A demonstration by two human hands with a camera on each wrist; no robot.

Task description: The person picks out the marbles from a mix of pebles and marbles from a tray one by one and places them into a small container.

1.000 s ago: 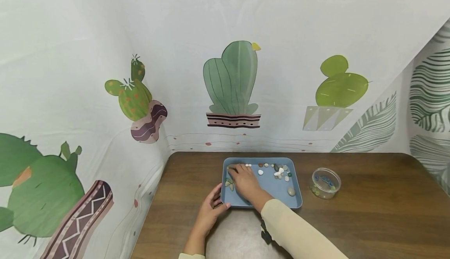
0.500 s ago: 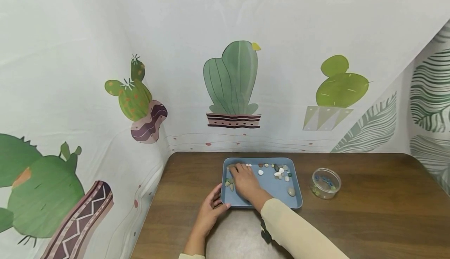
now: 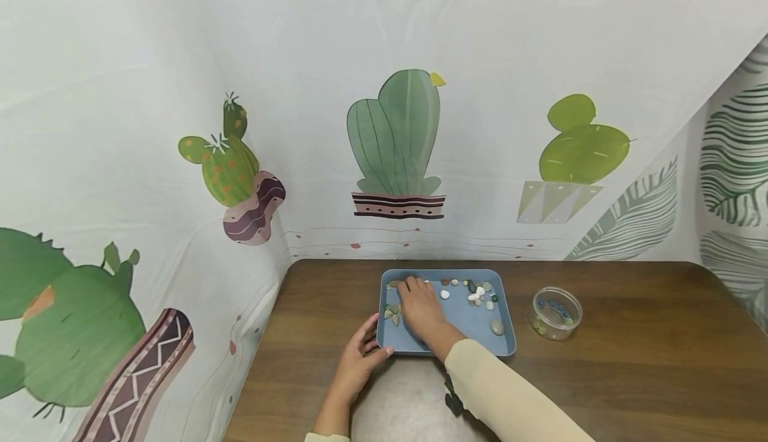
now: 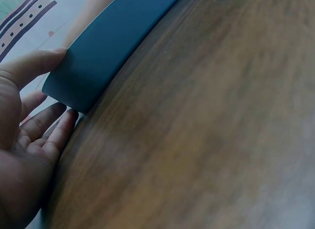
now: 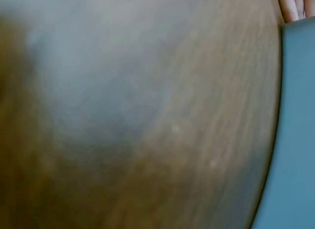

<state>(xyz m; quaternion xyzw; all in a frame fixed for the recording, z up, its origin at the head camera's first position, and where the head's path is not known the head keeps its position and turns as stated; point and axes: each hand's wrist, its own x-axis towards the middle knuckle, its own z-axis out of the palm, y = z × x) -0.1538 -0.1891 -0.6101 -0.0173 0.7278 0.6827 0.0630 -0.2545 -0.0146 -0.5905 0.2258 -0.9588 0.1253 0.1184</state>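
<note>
A shallow blue tray [image 3: 468, 342] with pebbles in it lies on the wooden table. My left hand [image 3: 354, 365] holds its near left corner; in the left wrist view the thumb [image 4: 47, 62] touches the rim and the other fingers lie by the lower edge. My right hand [image 3: 420, 309] reaches into the tray's left part, fingers pointing down and bent near the far wall. Its fingertips are hidden, so any pebble under them cannot be made out. Brownish-green pebbles [image 3: 394, 315] lie left of it, and a white pebble [image 3: 445, 294] to its right.
Several mixed pebbles [image 3: 477, 295] cluster at the tray's far right, with a larger grey pebble [image 3: 497, 327] nearer. A round clear tub [image 3: 556, 313] holding blue and green pieces stands right of the tray. A cactus-print cloth [image 3: 480, 229] hangs behind the table [image 3: 648, 335].
My right hand has shifted slightly to the right inside the tray, uncovering a pebble at the far left corner and covering most of the small white ones. The left hand has stayed put.
</note>
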